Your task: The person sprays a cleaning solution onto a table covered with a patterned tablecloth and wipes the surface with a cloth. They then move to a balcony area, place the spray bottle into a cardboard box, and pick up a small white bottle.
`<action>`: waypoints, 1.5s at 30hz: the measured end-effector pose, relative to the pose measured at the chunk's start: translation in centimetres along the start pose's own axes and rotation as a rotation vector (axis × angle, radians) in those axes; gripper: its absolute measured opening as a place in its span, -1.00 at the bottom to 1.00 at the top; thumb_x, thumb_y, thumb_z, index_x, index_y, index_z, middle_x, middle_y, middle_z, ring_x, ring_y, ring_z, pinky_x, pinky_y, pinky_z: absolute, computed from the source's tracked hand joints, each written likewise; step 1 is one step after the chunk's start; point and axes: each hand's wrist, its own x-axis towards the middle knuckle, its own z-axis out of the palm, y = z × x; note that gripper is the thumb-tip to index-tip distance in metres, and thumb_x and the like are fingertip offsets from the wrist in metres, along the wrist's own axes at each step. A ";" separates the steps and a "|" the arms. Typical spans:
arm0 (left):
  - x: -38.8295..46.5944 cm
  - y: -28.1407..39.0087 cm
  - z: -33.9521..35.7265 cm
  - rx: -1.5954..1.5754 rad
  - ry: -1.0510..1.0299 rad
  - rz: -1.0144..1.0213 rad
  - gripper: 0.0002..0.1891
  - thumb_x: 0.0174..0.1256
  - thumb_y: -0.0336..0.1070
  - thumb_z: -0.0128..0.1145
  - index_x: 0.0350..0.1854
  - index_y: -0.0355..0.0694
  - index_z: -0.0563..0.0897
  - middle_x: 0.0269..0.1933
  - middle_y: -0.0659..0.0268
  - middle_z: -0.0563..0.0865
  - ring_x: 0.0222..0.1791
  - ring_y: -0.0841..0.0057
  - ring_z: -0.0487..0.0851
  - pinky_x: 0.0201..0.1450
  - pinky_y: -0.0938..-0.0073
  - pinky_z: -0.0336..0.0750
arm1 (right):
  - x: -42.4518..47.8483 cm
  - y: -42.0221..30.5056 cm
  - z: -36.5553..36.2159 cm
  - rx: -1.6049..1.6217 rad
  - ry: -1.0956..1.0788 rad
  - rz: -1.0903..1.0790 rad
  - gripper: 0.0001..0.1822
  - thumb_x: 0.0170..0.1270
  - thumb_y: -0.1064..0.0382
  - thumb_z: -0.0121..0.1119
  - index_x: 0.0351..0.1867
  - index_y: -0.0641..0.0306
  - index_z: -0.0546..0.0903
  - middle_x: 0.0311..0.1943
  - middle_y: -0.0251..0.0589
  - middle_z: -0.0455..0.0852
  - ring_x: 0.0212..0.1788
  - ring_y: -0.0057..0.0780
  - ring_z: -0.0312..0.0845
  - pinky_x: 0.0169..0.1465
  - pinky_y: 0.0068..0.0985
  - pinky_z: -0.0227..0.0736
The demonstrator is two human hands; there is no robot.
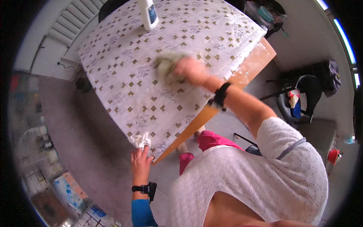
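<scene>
A greenish-grey cloth (166, 68) lies against the patterned tablecloth (124, 66), and my right hand (190, 69) is shut on it, blurred by motion. The tablecloth has small olive diamonds, hearts and pale flowers on white. At the near left corner of the table, my left hand (140, 163) rests on the edge with its fingers somewhat apart. Its fingertips meet a crumpled white tissue (141, 140); no grip on it can be made out. Farther back on the tablecloth stands a white plastic bottle (149, 17) with a blue label, its top cut off by the view.
Along the right side, the orange-brown tabletop (255, 61) shows beyond the tablecloth, with whitish smears. A black chair (310, 90) holding items stands to the right. Shelves with household goods (46, 147) line the left. A white slatted door (71, 22) is at the back left.
</scene>
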 end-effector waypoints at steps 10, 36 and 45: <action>0.1 0.8 -1.4 0.047 -0.048 0.013 -0.25 0.24 -0.05 0.43 0.46 -0.15 0.45 0.36 0.05 0.51 0.42 0.01 0.46 0.55 -0.13 0.20 | 0.6 -12.6 6.7 -0.173 -0.101 0.167 -0.82 0.33 0.25 0.21 -0.07 0.05 0.66 -0.01 0.09 0.60 -0.06 0.13 0.65 -0.01 -0.04 0.63; 2.4 3.3 -2.8 0.184 0.003 0.171 -0.23 0.06 0.33 0.47 0.00 -0.35 0.61 -0.14 -0.19 0.76 -0.10 -0.20 0.71 0.01 -0.07 0.57 | -14.6 0.2 -8.0 2.153 0.792 0.456 -0.35 0.27 -0.47 0.25 0.01 0.06 0.70 -0.14 -0.21 0.75 0.03 -0.27 0.55 0.18 -0.10 0.45; 1.8 3.1 -1.3 0.276 0.033 0.220 -0.21 -0.01 0.34 0.50 -0.08 -0.37 0.59 -0.11 -0.10 0.75 -0.06 -0.09 0.70 0.04 0.01 0.54 | -11.4 -1.1 -10.7 1.856 1.162 1.023 -0.22 0.32 -0.45 0.23 0.36 0.02 0.48 0.47 -0.18 0.25 0.27 -0.19 0.34 0.24 -0.02 0.44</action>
